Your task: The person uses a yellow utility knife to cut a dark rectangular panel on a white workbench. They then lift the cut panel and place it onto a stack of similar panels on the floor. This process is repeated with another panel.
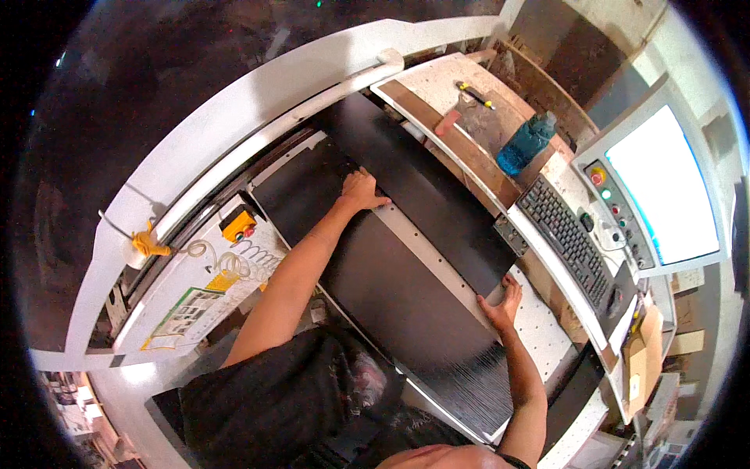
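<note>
A long black panel (422, 187) lies slantwise across the far side of the machine bed. My left hand (361, 192) rests at this panel's near edge, thumb stretched out along it and fingers partly hidden. At the panel's right end, my right hand (502, 305) has its thumb and fingers around the corner. Closer to me is a second dark panel (406, 285), glossy and streaked toward its right end. Between the two panels shows a light metal strip (439, 259) with a row of dark holes.
On the right, a ledge carries a keyboard (566, 238), a blue bottle (527, 144) and a yellow-black tool (475, 94). Beyond stands a lit monitor (664, 187) with buttons beside it. At left are a yellow control box (238, 226), a coiled cable (254, 258) and a white machine rail (258, 168).
</note>
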Demonstrator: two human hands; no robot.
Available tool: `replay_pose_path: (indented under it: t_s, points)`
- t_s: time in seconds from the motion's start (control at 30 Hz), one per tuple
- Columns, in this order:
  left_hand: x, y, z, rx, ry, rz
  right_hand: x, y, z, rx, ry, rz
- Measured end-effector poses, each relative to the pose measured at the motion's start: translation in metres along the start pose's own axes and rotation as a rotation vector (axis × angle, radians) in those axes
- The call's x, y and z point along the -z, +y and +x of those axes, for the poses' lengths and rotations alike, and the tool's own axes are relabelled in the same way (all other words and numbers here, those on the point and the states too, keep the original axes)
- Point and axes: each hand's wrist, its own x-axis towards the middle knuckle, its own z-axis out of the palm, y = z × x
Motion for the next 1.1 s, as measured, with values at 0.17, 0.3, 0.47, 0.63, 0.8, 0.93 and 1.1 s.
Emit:
replay_pose_path:
  t_s: [0.17, 0.3, 0.47, 0.63, 0.8, 0.93, 1.1]
  points:
    - [0.046, 0.04, -0.09, -0.499, -0.209, -0.74, 0.012, -0.003, -0.011, -0.089, -0.05, 0.013]
    - [0.113, 0.053, -0.233, -0.545, -0.614, -1.246, 0.011, -0.011, -0.015, -0.117, -0.058, -0.009]
    - [0.141, 0.003, -0.313, -0.709, -0.571, -1.506, 0.012, -0.046, -0.009, -0.41, -0.152, -0.055]
    - [0.247, 0.019, -0.328, -0.688, 0.261, -1.896, -0.023, -0.162, -0.001, -0.249, 0.333, -0.078]
    - [0.362, 0.082, -0.361, -0.966, 0.726, -2.056, -0.066, -0.301, 0.031, 0.008, 0.249, 0.146]
    - [0.372, 0.084, -0.372, -0.988, 0.851, -2.027, -0.097, -0.315, 0.021, 0.138, 0.157, 0.04]
    - [0.366, 0.068, -0.379, -0.943, 0.865, -2.038, -0.093, -0.307, 0.018, 0.051, 0.263, 0.032]
